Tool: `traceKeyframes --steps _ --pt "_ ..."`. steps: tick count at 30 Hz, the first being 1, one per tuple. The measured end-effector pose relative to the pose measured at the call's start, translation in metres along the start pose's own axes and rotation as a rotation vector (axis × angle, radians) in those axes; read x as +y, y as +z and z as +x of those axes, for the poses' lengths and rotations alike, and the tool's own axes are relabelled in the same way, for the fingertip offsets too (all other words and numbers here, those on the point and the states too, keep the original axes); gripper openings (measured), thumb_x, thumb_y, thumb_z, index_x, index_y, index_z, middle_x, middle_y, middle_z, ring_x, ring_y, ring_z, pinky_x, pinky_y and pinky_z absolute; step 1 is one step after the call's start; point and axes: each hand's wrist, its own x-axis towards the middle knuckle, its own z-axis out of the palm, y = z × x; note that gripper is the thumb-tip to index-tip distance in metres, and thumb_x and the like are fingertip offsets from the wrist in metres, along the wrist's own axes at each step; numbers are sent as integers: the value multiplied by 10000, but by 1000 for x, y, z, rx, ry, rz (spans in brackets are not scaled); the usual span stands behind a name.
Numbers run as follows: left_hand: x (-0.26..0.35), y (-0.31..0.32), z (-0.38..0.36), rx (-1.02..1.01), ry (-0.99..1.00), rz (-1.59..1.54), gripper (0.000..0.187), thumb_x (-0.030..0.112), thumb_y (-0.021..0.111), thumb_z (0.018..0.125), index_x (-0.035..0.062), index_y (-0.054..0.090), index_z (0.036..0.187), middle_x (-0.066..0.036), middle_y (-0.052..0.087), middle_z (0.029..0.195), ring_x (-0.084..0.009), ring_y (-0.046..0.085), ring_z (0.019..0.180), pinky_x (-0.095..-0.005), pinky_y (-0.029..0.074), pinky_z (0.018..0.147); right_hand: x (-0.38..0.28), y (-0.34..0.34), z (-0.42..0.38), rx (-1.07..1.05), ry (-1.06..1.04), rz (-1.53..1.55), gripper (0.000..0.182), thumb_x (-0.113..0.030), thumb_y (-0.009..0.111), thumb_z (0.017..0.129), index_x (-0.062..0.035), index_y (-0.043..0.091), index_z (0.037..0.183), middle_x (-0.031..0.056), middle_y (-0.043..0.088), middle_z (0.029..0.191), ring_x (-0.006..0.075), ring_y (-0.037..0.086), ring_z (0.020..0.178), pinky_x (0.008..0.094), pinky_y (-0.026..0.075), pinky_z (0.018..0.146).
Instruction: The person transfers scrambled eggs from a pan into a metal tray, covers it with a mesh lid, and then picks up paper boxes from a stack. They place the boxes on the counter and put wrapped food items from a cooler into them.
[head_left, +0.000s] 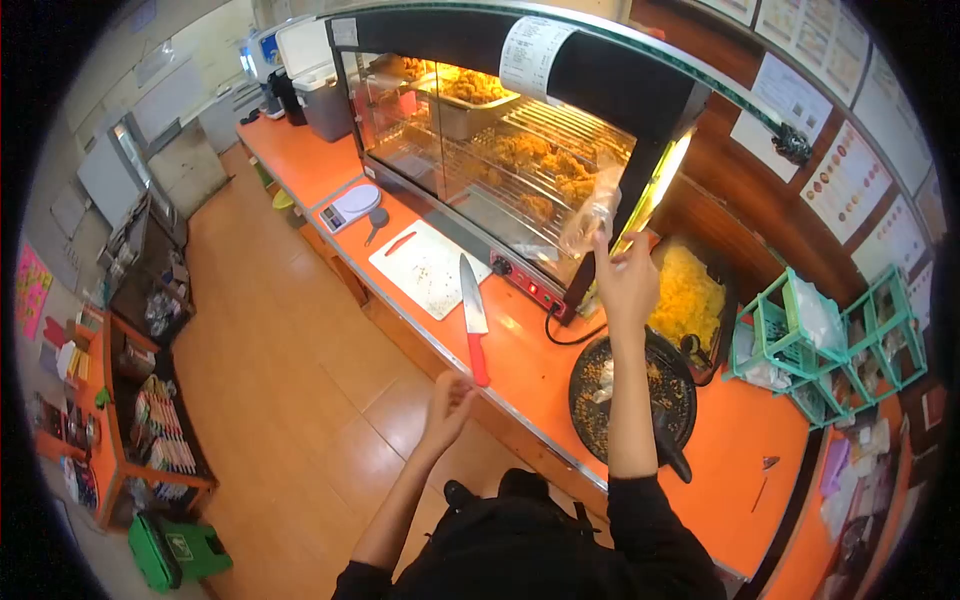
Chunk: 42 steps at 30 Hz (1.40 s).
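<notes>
My right hand is raised above the orange counter and pinches a clear plastic bag, which hangs up in front of the glass food warmer. My left hand hovers low near the counter's front edge with fingers loosely apart, holding nothing. It is close to the red handle of a large knife lying on the counter. Under my right forearm sits a black round pan with crumbs in it.
A white cutting board and a small scale lie left of the knife. A black tray of yellow crumbs sits behind the pan. Green baskets stand at the right. Fried pieces fill the warmer racks. Open wooden floor lies to the left.
</notes>
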Motion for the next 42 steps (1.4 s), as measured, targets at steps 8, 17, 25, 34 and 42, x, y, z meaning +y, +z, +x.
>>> traceKeyframes --steps 8,17,25,34,42 --pt "159 17 177 -74 624 256 321 185 632 824 15 494 1058 -179 501 980 -330 551 885 -390 468 689 -56 20 -13 262 -444 86 59 5 586 732 -19 543 764 132 527 653 315 537 557 370 408 480" --pt "158 -10 192 -137 743 478 190 174 654 677 51 567 792 -135 573 726 -347 591 629 -426 476 531 -67 16 -39 314 -244 188 72 36 578 690 -3 518 698 92 408 556 264 430 460 339 366 442" --pt "105 -16 198 -225 588 646 172 197 597 782 34 588 728 -141 593 636 -331 604 538 -418 469 447 -88 61 -94 38 -334 233 162 -46 605 786 29 531 910 161 556 868 295 529 766 362 417 676" --pt "63 -73 177 -415 631 614 203 201 569 824 15 570 741 -169 590 646 -360 604 562 -459 465 470 -110 165 -87 -528 813 1528 492 -376 394 985 -61 390 1362 100 524 1261 222 530 1117 362 449 938" --pt "47 -138 204 -447 584 644 229 217 560 840 19 598 731 -171 607 642 -330 603 521 -428 467 454 -156 220 -90 -547 703 1470 654 -533 278 967 -129 174 1472 118 377 1418 246 399 1265 409 321 1053"
